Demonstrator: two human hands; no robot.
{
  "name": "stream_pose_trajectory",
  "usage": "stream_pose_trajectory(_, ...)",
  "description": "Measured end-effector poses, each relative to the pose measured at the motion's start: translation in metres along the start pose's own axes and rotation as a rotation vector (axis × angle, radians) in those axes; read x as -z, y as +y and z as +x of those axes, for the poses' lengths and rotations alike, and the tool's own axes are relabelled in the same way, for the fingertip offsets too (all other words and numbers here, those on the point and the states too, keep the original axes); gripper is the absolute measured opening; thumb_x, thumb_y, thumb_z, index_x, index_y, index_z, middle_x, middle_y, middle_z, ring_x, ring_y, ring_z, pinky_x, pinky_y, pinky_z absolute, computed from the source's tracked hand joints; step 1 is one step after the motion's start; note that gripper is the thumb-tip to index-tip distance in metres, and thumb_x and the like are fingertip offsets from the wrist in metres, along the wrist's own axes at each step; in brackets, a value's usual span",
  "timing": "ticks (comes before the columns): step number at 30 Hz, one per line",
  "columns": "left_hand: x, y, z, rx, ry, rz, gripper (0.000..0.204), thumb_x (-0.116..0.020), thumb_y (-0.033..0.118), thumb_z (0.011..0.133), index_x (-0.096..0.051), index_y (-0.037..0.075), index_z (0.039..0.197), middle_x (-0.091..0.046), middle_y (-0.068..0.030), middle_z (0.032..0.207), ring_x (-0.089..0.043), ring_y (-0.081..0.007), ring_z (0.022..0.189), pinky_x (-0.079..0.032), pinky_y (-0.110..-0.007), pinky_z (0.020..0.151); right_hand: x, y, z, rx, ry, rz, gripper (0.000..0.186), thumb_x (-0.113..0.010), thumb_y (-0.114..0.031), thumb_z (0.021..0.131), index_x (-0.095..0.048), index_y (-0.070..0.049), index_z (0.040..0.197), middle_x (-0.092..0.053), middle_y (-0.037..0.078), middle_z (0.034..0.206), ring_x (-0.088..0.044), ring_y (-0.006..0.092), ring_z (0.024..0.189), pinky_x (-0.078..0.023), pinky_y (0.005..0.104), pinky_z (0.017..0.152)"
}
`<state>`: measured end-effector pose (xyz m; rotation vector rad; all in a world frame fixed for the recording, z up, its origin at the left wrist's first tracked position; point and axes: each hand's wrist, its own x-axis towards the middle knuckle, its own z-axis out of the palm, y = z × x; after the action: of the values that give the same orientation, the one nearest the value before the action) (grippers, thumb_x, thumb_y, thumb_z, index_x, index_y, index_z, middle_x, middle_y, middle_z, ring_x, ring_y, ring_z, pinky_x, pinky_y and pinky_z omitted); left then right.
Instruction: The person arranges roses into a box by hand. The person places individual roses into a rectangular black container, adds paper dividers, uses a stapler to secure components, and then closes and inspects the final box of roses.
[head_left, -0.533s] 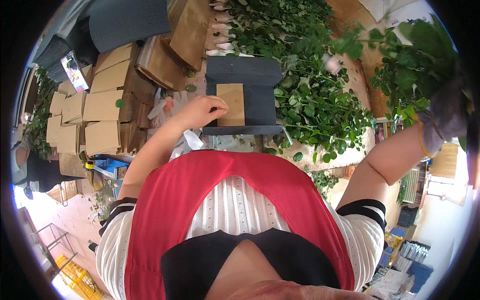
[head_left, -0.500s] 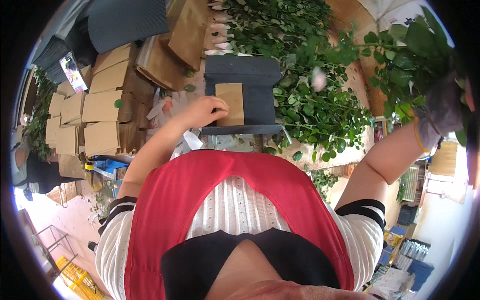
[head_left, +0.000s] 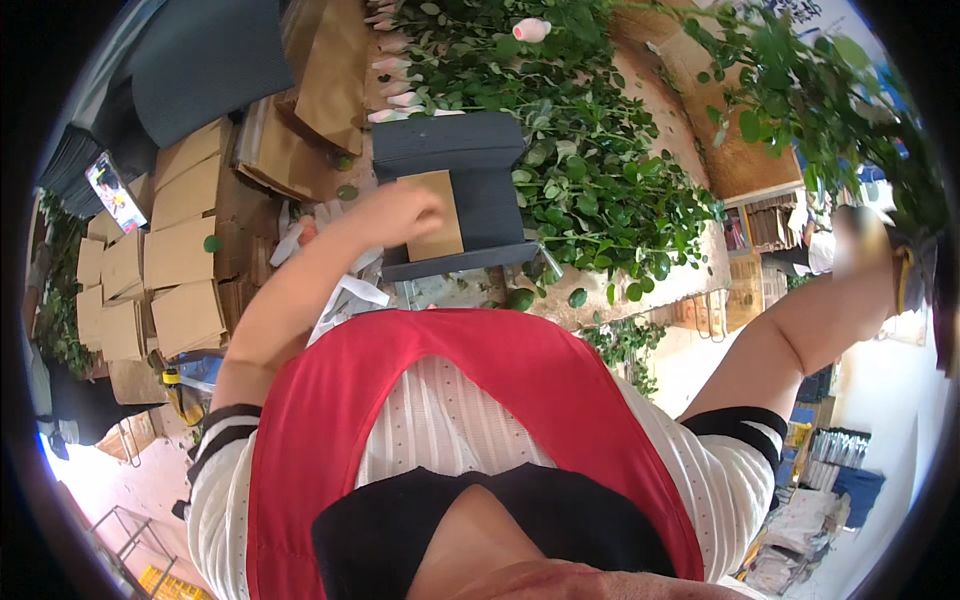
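Observation:
My left hand (head_left: 412,212) is bare, its fingers curled over a tan cardboard rectangle (head_left: 440,235) on a black corrugated board (head_left: 490,190); whatever is between the fingers is hidden. At the far right, my right hand (head_left: 912,275), in a grey glove with a yellow cuff, grips a leafy bunch of stems (head_left: 830,120), partly cut off by the rim. A bed of leafy rose stems (head_left: 610,210) lies right of the board, with pale wrapped heads (head_left: 400,100) along its left side. A pink bloom (head_left: 530,30) shows at the top.
Cardboard stacks (head_left: 180,250), black corrugated sheets (head_left: 200,70) and brown boards (head_left: 320,80) fill the left. A yellow-topped tool (head_left: 175,385) lies below them. A person in white (head_left: 818,250) is at the right background, and another in dark clothing (head_left: 70,385) at the left edge.
My view has shifted. My left hand sits further left, still over the cardboard. My right hand and its bunch have moved outward to the right, and the pink bloom has moved up and left.

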<state>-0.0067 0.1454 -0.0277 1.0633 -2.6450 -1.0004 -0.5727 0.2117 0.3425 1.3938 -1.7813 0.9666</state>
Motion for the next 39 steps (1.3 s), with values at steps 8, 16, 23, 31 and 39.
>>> stream_pose_trajectory(8,0.056,0.029,0.177,0.042,1.082,0.463,0.071,-0.072,0.035,0.078,-0.041,-0.002,0.129,-0.041,-0.0211,0.133,-0.042,-0.04,0.119,-0.037,-0.044,0.1,-0.076,0.012,-0.045,0.003,-0.173,-0.075,0.059,-0.072,-0.019,0.07,-0.05,-0.008,0.123,-0.057,0.016,0.114,-0.055,0.0336,0.105,-0.046,0.0402,0.086)
stream_pose_trajectory(16,0.035,-0.043,0.222,0.515,-0.112,0.26,0.058,-0.066,0.045,0.081,-0.064,-0.007,0.106,-0.065,-0.0256,0.105,-0.064,-0.0375,0.093,-0.049,-0.045,0.078,-0.148,0.011,-0.041,0.003,-0.248,-0.158,0.061,-0.072,-0.019,0.071,-0.048,-0.007,0.125,-0.055,0.017,0.118,-0.054,0.0334,0.109,-0.045,0.0402,0.089)
stream_pose_trajectory(23,0.043,-0.089,0.251,0.526,-0.048,0.433,0.016,-0.056,0.007,0.087,-0.062,-0.004,0.098,-0.065,-0.0237,0.093,-0.063,-0.034,0.071,-0.048,-0.044,0.058,-0.073,0.09,-0.032,-0.19,-0.197,-0.37,0.063,-0.072,-0.019,0.071,-0.047,-0.006,0.127,-0.053,0.018,0.122,-0.052,0.0332,0.112,-0.045,0.0403,0.092)
stream_pose_trajectory(31,0.101,-0.098,0.201,0.511,0.546,0.704,0.062,-0.063,0.028,0.086,-0.035,0.013,0.139,-0.048,-0.017,0.132,-0.046,-0.0342,0.121,-0.037,-0.049,0.1,-0.017,0.085,-0.054,-0.125,-0.079,-0.354,0.065,-0.072,-0.019,0.072,-0.045,-0.005,0.129,-0.051,0.019,0.127,-0.051,0.033,0.116,-0.044,0.0403,0.096)
stream_pose_trajectory(39,0.021,0.015,0.009,-0.261,0.356,-0.245,0.014,-0.064,0.005,0.081,-0.069,0.004,0.094,-0.068,-0.0132,0.088,-0.066,-0.0266,0.08,-0.052,-0.035,0.07,-0.064,-0.157,-0.208,0.338,-0.345,0.22,0.067,-0.072,-0.02,0.073,-0.043,-0.005,0.131,-0.049,0.02,0.131,-0.05,0.0328,0.12,-0.043,0.0404,0.1)
